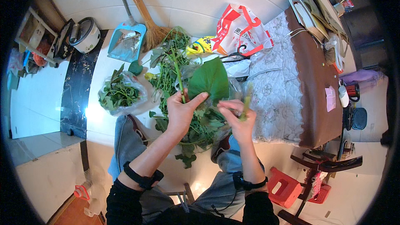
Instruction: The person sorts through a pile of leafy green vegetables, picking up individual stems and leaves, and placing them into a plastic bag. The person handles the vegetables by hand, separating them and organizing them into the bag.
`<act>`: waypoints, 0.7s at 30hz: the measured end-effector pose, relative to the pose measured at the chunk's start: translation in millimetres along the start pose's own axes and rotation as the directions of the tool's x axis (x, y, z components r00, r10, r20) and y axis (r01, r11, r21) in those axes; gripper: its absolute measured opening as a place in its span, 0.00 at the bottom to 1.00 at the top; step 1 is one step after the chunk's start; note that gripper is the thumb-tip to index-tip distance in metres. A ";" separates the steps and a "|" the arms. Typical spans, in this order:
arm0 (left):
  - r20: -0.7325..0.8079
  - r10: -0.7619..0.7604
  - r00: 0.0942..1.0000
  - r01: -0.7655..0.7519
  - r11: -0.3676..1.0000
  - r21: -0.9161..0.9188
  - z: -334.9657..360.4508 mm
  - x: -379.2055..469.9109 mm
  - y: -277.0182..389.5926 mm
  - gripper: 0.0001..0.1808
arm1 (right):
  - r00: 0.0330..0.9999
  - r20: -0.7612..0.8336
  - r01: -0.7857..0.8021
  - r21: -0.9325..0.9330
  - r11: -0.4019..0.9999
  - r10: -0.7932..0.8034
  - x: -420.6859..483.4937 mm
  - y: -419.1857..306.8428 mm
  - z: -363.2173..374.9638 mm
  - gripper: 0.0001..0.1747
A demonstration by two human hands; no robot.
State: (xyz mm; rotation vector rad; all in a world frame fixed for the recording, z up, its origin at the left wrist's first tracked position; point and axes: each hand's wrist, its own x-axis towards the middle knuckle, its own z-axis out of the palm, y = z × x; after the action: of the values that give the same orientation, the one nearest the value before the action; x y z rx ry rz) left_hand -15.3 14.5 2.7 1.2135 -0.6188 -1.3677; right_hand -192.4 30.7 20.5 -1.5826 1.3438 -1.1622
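Observation:
Between the thumb and fingers of my left hand (179, 112) is a green plant stem (177, 70). A broad green leaf (211, 78) stands up beside that thumb. My right hand (241, 122), slightly blurred, is just right of the leaf and has a pale green stalk (247, 101) lying across its fingers. Its thumb and index fingertips come together near the leaf's lower edge; whether they touch it I cannot tell. Below both hands is a heap of leafy greens (203, 128) between my legs. More stems and vines (165, 78) spread over the floor beyond.
A clear plastic bag of greens (120, 95) sits at left. Behind are a blue dustpan (127, 42), a straw broom (153, 31) and a red-and-white bag (239, 32) bearing writing. Black-handled scissors (237, 55) lie near it. A floral quilted cover (275, 93) stretches along the right; a red stool (282, 187) stands lower right.

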 end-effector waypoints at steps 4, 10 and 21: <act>0.147 0.049 0.988 -0.059 0.996 0.065 6.4 -9.9 -4.7 0.07 | 0.980 -0.065 -0.190 -0.013 0.982 0.189 -2.2 3.0 14.7 0.17; 0.348 -0.115 0.930 0.097 0.993 0.069 -0.4 -11.5 8.6 0.14 | 0.863 -0.137 -0.375 0.473 0.797 0.487 3.3 10.0 6.5 0.05; 0.278 -0.303 0.912 0.315 0.949 0.003 -16.1 10.3 16.0 0.13 | 0.814 -0.045 -0.352 0.754 0.555 0.579 12.7 4.4 -13.4 0.08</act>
State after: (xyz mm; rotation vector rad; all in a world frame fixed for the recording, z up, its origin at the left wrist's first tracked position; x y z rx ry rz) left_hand 7.3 6.0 8.7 1.1290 -0.6034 -1.8302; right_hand -206.0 17.6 22.7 -0.4300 1.1533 -1.3593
